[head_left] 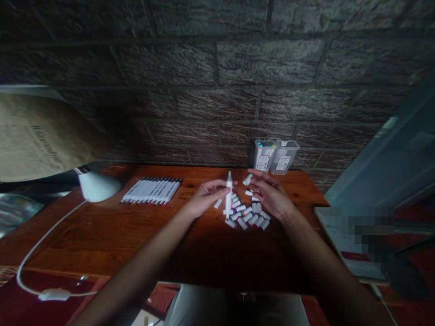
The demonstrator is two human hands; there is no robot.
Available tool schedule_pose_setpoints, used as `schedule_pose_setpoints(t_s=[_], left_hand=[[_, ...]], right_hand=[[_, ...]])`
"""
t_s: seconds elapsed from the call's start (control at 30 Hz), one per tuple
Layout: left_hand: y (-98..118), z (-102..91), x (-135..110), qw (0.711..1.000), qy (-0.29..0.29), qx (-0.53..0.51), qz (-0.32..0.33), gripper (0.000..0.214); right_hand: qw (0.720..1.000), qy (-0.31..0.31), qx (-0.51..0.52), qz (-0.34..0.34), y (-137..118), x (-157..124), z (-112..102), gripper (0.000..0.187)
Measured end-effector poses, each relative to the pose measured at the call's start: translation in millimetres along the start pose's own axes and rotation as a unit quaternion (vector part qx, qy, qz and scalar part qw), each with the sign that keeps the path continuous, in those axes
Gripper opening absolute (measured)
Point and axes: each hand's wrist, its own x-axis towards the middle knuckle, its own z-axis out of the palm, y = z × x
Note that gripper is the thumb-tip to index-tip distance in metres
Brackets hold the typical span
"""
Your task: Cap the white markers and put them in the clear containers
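Two bare hands met over a wooden table (136, 240) set against a dark brick wall (268, 63). The left hand (206, 195) held a white marker (229, 199) near its middle, pinched closely between thumb and fingers. The marker stood nearly upright in front of the person, its grey tip bare and pointing up, its lower end overlapping the scattered caps from this viewpoint. The right hand (270, 192), a little apart from it, held a white cap with a green end (248, 179) in a narrow grip at the fingertips.

Below and between the hands lay a loose pile of white caps (253, 219), some with coloured ends, several touching one another. Well to the left, a row of white markers (151, 191) lay side by side, slightly slanted. Two clear plastic boxes (284, 158) stood next to each other by the wall, beyond the right hand; the left one contained some coloured items too small to make out. At the far left stood a lamp (44, 145) with a beige shade, its white cord (41, 237) running over the table's front edge.
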Motion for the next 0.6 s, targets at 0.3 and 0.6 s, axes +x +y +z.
schedule_pose_setpoints(t_s=[0.3,0.6], left_hand=[[-2,-1.9,3,0.998,-0.002,0.004,0.068,0.018],[-1,0.3,3,0.994,-0.007,0.032,0.101,0.017]], right_hand=[[0.999,0.036,-0.012,0.002,11,5,2,0.032],[0.997,-0.020,-0.075,-0.015,18,1,8,0.034]])
